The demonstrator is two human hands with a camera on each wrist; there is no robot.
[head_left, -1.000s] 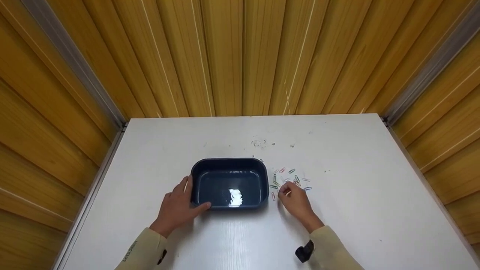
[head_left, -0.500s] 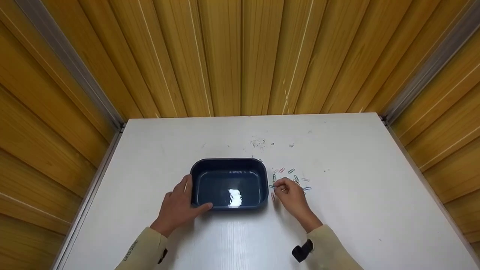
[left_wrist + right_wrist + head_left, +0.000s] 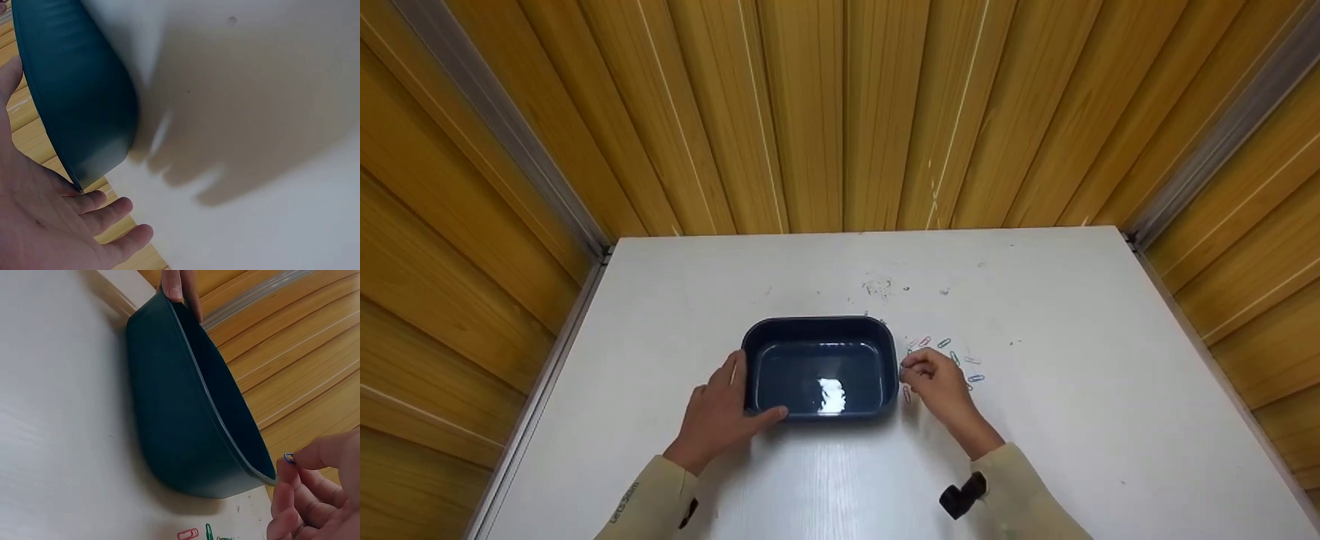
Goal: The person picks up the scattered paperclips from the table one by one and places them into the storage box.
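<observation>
A dark blue rectangular basin point(image 3: 821, 375) with rounded corners stands on the white table. My left hand point(image 3: 716, 416) rests on its near left corner, thumb over the front rim and fingers against the left side. In the left wrist view those fingers point(image 3: 115, 216) stretch out fairly straight beside the basin wall point(image 3: 84, 95). Just off the basin's right rim, my right hand point(image 3: 941, 386) pinches a small blue paper clip point(image 3: 289, 458) between thumb and forefinger. Several coloured paper clips lie scattered around that hand, including a red one point(image 3: 907, 394) and a blue one point(image 3: 976, 379); the hand hides others.
Wood-patterned panels point(image 3: 840, 112) rise behind the table point(image 3: 1057, 315) and along both sides. Dark smudges point(image 3: 877, 287) mark the tabletop beyond the basin. A green paper clip point(image 3: 944, 343) lies at the far side of the scattered clips.
My right hand has moved left from among the paper clips to beside the basin's right rim, with a paper clip in its pinch. My left hand and the basin have stayed in place.
</observation>
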